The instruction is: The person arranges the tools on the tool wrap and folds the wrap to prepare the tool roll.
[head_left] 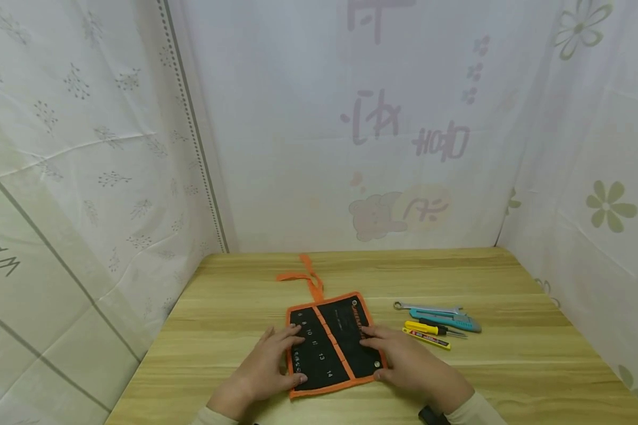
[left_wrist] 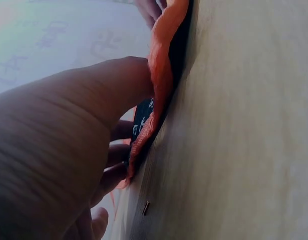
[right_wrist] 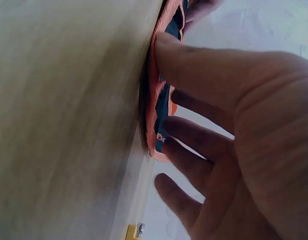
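A flat black fabric tool pouch (head_left: 326, 348) with orange trim lies unfolded on the wooden table. White size numbers run down its left half, and orange ties (head_left: 313, 286) extend from its far edge. My left hand (head_left: 263, 366) rests on the pouch's left side, fingers spread and relaxed. In the left wrist view, the thumb touches the orange edge (left_wrist: 164, 50). On the right side, my right hand (head_left: 406, 360) lies with its fingertips on the black cloth. The right wrist view shows its thumb against the orange border (right_wrist: 154, 100), other fingers loosely extended.
Right of the pouch lie a combination wrench (head_left: 427, 307), a teal utility knife (head_left: 446, 319), a yellow-and-black screwdriver (head_left: 424, 327) and a narrow yellow case (head_left: 426, 339). Printed curtains (head_left: 298, 147) surround the wooden table (head_left: 218, 319) at the back and sides.
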Motion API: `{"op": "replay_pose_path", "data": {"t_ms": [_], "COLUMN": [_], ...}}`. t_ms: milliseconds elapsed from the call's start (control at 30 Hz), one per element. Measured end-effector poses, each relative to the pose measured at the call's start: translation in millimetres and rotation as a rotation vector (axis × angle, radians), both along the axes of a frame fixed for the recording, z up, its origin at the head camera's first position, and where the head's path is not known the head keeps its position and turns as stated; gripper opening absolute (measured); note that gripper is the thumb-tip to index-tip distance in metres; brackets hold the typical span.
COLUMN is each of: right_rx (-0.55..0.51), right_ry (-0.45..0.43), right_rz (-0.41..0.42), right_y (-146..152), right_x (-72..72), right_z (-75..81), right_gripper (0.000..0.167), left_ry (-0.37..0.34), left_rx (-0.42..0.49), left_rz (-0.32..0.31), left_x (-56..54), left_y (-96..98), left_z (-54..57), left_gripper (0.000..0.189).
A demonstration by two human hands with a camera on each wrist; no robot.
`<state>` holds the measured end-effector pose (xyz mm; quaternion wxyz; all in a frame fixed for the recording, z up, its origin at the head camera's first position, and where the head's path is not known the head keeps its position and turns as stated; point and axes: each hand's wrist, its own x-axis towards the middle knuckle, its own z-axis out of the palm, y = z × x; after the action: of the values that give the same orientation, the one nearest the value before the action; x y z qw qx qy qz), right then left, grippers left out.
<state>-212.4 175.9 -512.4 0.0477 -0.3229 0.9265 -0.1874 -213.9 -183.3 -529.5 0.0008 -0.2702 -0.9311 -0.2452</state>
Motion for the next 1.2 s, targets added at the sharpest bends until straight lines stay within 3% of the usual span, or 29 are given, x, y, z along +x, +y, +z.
{"op": "replay_pose_path", "data": {"t_ms": [167,467,933,1100,1200], "right_rx": [0.014,-0.003,-0.031,-0.017,-0.013], "right_ry": [-0.028,-0.011,-0.025,-0.022,-0.021], "right_rz": [0.017,0.049,0.045,0.047,0.049], "right_y": [1,1,-1,-1,-1], "right_x": [1.1,-0.6,1.7,0.5,-0.1], "right_z": [-1.2,-2.9,-0.4,-2.3,-3.5], "right_gripper": [0.062,0.047,0.049,0.049,0.049], "left_ry": [0.0,-0.003,0.024,0.067,0.128], "left_rx": [0.026,0.037,0.056,0.075,0.068], "left_rz": [-0.035,-0.022,-0.01,-0.084,-0.141], "left_x": [0.4,-0.1,2.8,7.4,8.9], "left_y": [0.4,-1.1,3.1,14.2,20.8], "left_z": [-0.7,-2.3,-2.4,0.1,0.4], "left_gripper": [0.06,0.056,0.053,0.045,0.036]}}
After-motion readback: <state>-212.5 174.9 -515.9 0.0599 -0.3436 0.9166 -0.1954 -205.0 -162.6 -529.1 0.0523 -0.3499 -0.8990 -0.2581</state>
